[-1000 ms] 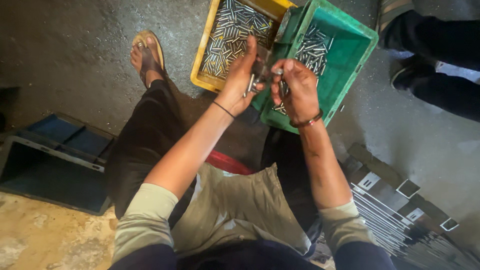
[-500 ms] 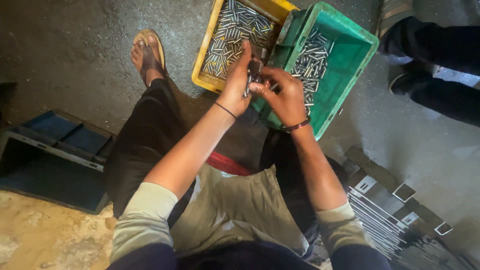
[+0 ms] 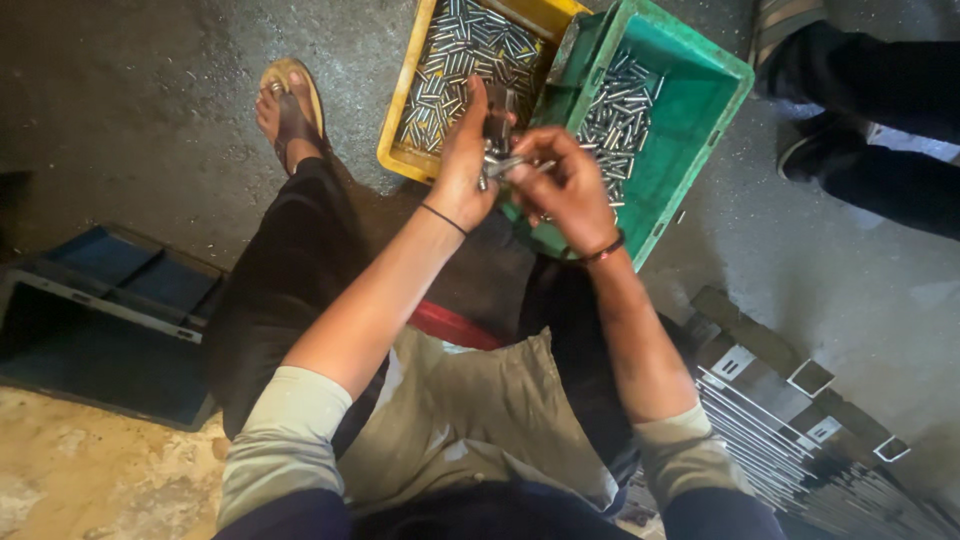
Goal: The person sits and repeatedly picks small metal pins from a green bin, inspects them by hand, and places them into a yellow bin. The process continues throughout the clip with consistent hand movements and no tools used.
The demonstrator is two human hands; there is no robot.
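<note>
My left hand (image 3: 465, 150) grips a small dark metal tool (image 3: 495, 125) held upright above my lap. Pressed against it, my right hand (image 3: 565, 180) pinches a short silver metal pin (image 3: 505, 165) at the tool's lower end. Both hands hover over the gap between a yellow crate (image 3: 400, 130) and a green crate (image 3: 700, 140), each holding several silver metal pins. The part of the tool inside my left palm is hidden.
My sandalled foot (image 3: 290, 105) rests left of the yellow crate on the grey concrete floor. A blue metal tray (image 3: 110, 290) lies at the left. Stacked flat metal strips (image 3: 790, 420) lie at the lower right. Another person's dark-trousered legs (image 3: 880, 120) stand at the upper right.
My right hand has moved left from over the green crate and closed up against my left hand and the tool. The left hand has stayed nearly still.
</note>
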